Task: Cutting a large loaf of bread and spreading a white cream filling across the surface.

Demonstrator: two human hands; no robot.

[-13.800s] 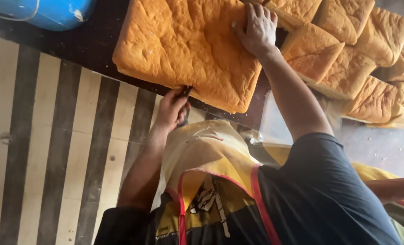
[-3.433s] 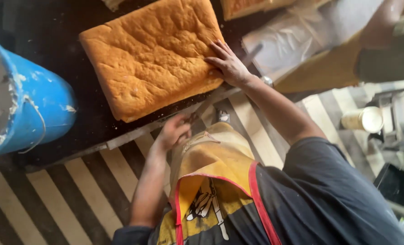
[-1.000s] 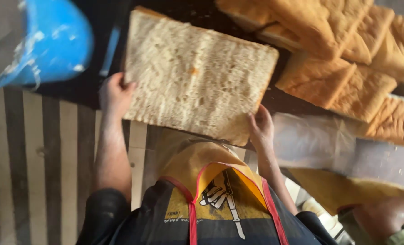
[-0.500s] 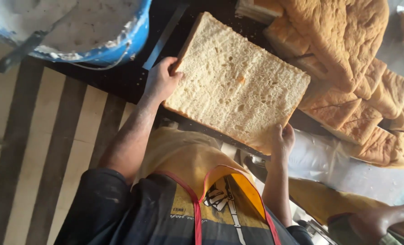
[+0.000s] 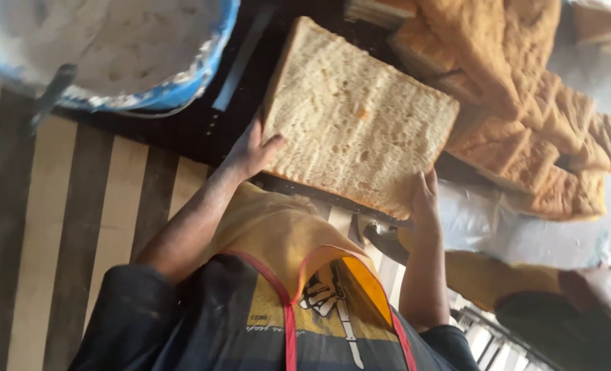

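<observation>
Hands grip opposite edges of the large rectangular pale sponge cake slab (image 5: 357,117) at frame centre: left hand (image 5: 250,150) at its lower-left edge, right hand (image 5: 425,203) at its lower-right, spreading support so the slab stays flat above the dark surface (image 5: 195,127). Versus half a second earlier, the blue tub (image 5: 113,55) fills more of the upper left.

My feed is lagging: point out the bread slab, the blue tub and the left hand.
bread slab (image 5: 357,117), head view, middle of its pale porous face
blue tub (image 5: 175,89), head view, blue rim at its lower edge
left hand (image 5: 249,151), head view, back of the hand at the slab's edge
</observation>
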